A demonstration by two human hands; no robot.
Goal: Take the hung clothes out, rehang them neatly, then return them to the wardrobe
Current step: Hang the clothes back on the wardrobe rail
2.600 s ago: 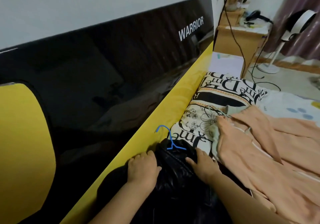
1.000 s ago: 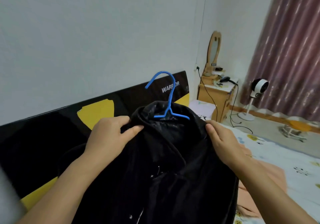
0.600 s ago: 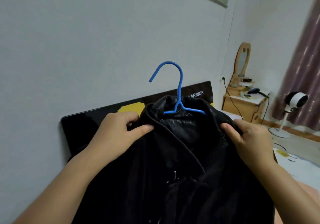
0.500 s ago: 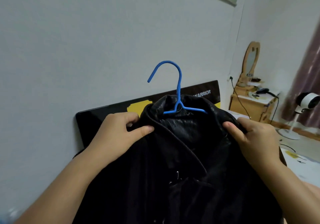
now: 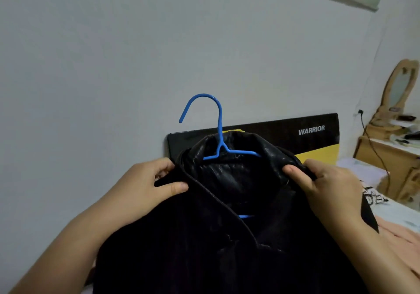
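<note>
Bare wall [image 5: 113, 55] fills everything from nine o'clock to twelve, leaving open air above and to the left of the raised garment. Left hand [image 5: 145, 184] pinches the left shoulder of the black jacket [image 5: 227, 237], thumb on the front, fingers curled behind the cloth. The jacket hangs at centre, lifted upright, its collar around the shoulders of the blue hanger [image 5: 219, 134]; the hook stands free above the collar, tip pointing toward nine o'clock, with nothing touching it. Right hand [image 5: 327, 187] grips the right shoulder in the same way, thumb forward and fingers folded over the edge. Behind the collar, at about one o'clock, stands the black and yellow headboard [image 5: 318, 143] marked WARRIOR, flat against the wall. At three o'clock a wooden dresser [image 5: 386, 157] with an oval mirror [image 5: 400, 84] sits just beside the bed [image 5: 363, 168]. A peach garment [image 5: 395, 234] lies on the bed near four o'clock.
</note>
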